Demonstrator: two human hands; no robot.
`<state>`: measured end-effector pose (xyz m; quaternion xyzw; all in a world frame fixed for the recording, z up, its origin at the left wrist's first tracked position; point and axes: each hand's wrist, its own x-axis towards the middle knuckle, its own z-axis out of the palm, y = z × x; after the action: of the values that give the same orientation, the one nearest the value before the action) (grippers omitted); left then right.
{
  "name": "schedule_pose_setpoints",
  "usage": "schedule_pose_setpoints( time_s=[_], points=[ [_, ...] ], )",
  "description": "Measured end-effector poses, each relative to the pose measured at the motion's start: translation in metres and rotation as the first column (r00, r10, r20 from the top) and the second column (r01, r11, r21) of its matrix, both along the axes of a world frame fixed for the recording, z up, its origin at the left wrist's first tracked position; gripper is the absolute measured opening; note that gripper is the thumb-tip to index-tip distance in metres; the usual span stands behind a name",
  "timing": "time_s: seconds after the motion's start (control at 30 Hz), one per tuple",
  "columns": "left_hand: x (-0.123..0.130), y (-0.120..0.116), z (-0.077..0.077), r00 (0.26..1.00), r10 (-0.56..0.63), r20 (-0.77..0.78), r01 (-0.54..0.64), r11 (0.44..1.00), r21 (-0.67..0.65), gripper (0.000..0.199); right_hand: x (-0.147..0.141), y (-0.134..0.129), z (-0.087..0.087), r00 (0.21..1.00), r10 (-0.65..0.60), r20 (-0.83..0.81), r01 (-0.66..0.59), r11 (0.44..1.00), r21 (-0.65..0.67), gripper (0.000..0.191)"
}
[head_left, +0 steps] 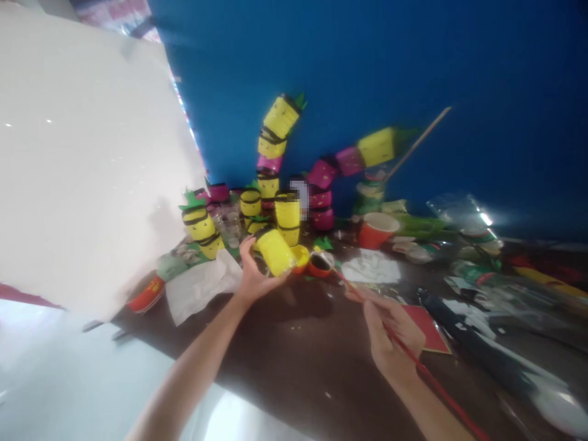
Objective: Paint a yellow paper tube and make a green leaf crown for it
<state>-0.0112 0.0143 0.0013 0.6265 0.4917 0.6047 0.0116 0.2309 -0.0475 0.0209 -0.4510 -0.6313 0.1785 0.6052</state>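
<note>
My left hand (258, 272) is wrapped round a yellow cup (274, 252) with a black band at its upper end, tilted above the dark table (294, 343). In my right hand (395, 334) is a thin red brush (413, 358), its far end reaching a small pot of dark paint (321, 262). Beside that pot stands a small yellow pot (300, 258). Just behind the held cup is another yellow cup (288, 219) with black bands.
Stacked yellow and magenta cups (272, 142) lean on the blue wall. A red cup (377, 230), crumpled white tissue (371, 267), a red card (425, 329) and plastic bottles lie right. A red bowl (146, 294) and white paper (202, 286) lie left.
</note>
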Motion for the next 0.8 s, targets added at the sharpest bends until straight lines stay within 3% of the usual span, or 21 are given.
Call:
schedule_pose_setpoints(
  time_s=[0.23,0.8],
  points=[
    [0.000,0.002,-0.003,0.999,-0.027,0.020,0.027,1.000,0.000,0.102,-0.007,-0.007,0.003,0.974,0.172,0.145,-0.190,0.974,0.120,0.019],
    [0.000,0.002,-0.001,1.000,-0.020,-0.010,0.021,0.999,0.027,0.101,-0.009,-0.008,0.007,0.946,0.301,0.122,-0.317,0.939,0.136,0.023]
  ],
)
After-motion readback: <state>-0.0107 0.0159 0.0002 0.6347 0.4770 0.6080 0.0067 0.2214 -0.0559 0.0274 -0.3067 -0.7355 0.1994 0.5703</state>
